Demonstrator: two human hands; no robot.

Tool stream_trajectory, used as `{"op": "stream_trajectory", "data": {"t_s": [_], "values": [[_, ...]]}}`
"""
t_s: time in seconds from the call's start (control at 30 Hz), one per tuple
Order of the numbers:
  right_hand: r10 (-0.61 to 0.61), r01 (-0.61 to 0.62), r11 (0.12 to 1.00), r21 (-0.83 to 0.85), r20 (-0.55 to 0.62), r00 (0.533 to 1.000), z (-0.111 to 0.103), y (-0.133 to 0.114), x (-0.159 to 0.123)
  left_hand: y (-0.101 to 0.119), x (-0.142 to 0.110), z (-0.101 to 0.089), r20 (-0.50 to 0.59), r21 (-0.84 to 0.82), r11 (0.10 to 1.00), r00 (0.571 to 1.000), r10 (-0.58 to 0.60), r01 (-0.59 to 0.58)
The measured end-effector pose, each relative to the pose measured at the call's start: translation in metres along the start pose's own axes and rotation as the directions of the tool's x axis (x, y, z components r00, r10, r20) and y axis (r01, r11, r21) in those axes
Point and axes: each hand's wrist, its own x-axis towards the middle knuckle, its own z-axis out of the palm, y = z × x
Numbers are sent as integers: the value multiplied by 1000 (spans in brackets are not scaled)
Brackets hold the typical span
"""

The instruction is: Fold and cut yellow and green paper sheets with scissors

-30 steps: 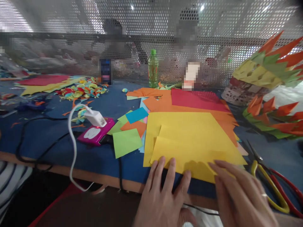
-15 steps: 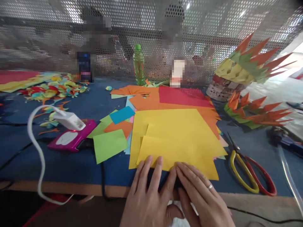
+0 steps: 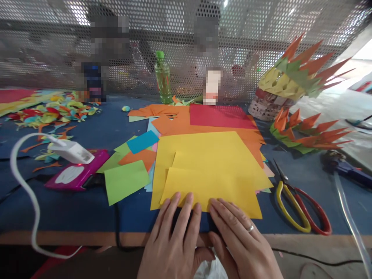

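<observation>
My left hand (image 3: 174,240) lies flat with fingers stretched out, its fingertips on the near edge of the top yellow paper sheet (image 3: 209,186). Right beside it, my right hand (image 3: 241,240), with a ring on one finger, presses its extended fingers on the same near edge. The two hands touch side by side at the table's front edge. Under the yellow sheets lie orange paper (image 3: 180,122) and a red sheet (image 3: 221,116).
Scissors with yellow and red handles (image 3: 299,209) lie right of the paper. Green (image 3: 126,180), blue and orange squares lie to the left, beside a pink device (image 3: 77,174) with a white charger and cable. A green bottle (image 3: 162,77), paper crafts (image 3: 293,81), a glue gun (image 3: 343,166) and a mesh screen stand behind.
My right hand has moved left along the yellow sheet's near edge until it meets my left hand. The view has shifted slightly to the right.
</observation>
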Motion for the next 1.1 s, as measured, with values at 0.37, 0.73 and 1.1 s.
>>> {"op": "stream_trajectory", "data": {"t_s": [0.37, 0.73, 1.1], "values": [[77, -74, 997, 33, -125, 989, -7, 1, 10, -13, -8, 2, 19, 67, 996, 999, 51, -52], [26, -40, 984, -175, -81, 996, -23, 33, -32, -21, -7, 2, 36, 81, 991, 994, 100, -102], [-17, 11, 979, -206, -25, 1000, -18, 42, -51, -36, -27, -8, 22, 147, 989, 1000, 13, -16]]}}
